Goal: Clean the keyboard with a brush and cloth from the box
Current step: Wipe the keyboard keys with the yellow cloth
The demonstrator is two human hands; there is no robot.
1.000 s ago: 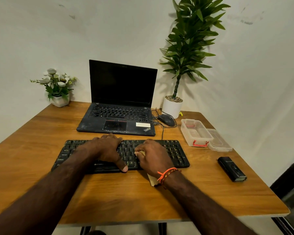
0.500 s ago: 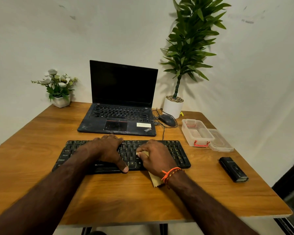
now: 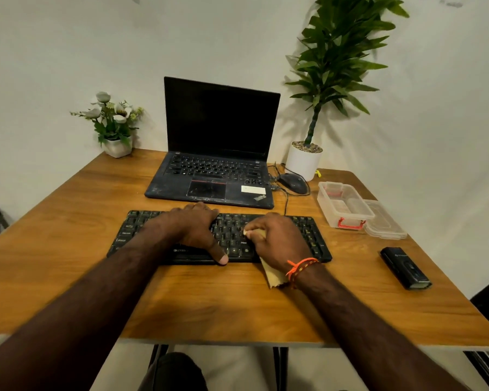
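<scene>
left hand (image 3: 194, 231): we rest it flat on keyboard (image 3: 311, 235), fingers relaxed | right hand (image 3: 277, 242): we grip cloth (image 3: 273, 273) on keys (corner trailing onto table (image 3: 68, 249))

Dim warm light, soft shadows (wide-angle bending at edges)

An open black ThinkPad laptop (image 3: 213, 165) sits at twelve o'clock on the wooden table (image 3: 68, 249), its screen dark. A white-flower pot (image 3: 114, 128) stands at ten o'clock; a wired mouse (image 3: 292, 182) and tall potted plant (image 3: 316, 108) stand at one o'clock. A small black device (image 3: 405, 268) lies at three o'clock.
</scene>
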